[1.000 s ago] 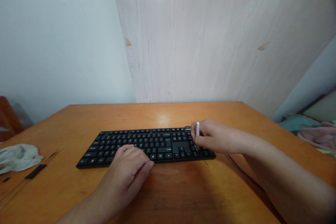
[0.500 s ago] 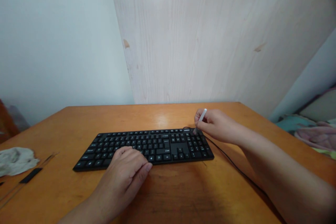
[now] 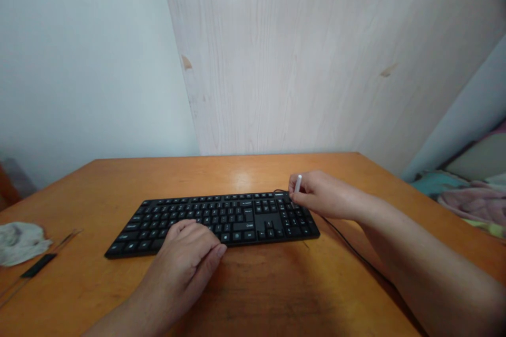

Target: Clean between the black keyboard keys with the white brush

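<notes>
A black computer keyboard (image 3: 233,221) lies across the wooden table, its cable leaving the back edge and running to the right. My left hand (image 3: 190,258) presses on its front edge, fingers curled over the lower keys and thumb along the rim. Over the number pad's upper corner, my right hand (image 3: 312,192) is closed around a small brush (image 3: 298,183) with a slim white handle. The handle stands nearly upright between thumb and fingers. Its lower end is hidden by the fingers, close to the keys.
On the left of the table (image 3: 166,174) lie a crumpled whitish cloth (image 3: 21,242) and a thin wire-like tool with a black band (image 3: 39,265). The black cable (image 3: 356,250) passes under my right forearm. A pale wall panel (image 3: 276,73) rises behind; folded fabrics (image 3: 466,200) are at right.
My right hand has shifted slightly left and down with the brush, whose handle is now more upright. My left hand stays on the keyboard. The whole view has shifted slightly.
</notes>
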Demonstrator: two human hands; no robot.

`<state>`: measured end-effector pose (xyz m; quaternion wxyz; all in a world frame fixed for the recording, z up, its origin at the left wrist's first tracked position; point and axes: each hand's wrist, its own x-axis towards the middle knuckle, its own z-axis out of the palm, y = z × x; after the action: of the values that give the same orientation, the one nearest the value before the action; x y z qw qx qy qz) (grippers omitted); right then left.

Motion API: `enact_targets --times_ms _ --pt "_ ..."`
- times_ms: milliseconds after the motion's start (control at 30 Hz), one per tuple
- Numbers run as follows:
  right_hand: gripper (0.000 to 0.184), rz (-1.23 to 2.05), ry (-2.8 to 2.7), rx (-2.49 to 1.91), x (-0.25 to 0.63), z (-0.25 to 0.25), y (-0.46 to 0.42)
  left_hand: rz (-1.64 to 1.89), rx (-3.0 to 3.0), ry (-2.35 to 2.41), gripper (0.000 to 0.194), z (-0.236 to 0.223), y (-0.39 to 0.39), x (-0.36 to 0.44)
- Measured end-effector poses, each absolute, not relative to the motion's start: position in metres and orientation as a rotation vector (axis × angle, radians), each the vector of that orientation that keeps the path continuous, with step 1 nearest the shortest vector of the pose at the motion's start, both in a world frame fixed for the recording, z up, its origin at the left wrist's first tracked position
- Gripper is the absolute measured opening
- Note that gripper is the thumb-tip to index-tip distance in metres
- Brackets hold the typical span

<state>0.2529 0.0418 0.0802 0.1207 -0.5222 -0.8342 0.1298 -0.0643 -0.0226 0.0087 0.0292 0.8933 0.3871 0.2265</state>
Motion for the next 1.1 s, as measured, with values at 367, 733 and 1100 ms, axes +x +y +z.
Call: enact_targets --times_ms 367,733,1100 --pt "0.017 0.845 -2.563 -1.348 0.257 0.087 0.031 0.672 2.771 1.212 0.024 0.009 -0.021 -0.064" --pt "0.014 0.772 -2.396 -1.306 0.263 0.095 0.034 0.679 2.764 1.208 0.022 0.009 -0.022 -0.064" --pt "0.012 0.246 -2.346 -1.529 0.268 0.08 0.051 0.663 2.789 1.209 0.02 0.009 -0.021 -0.064"
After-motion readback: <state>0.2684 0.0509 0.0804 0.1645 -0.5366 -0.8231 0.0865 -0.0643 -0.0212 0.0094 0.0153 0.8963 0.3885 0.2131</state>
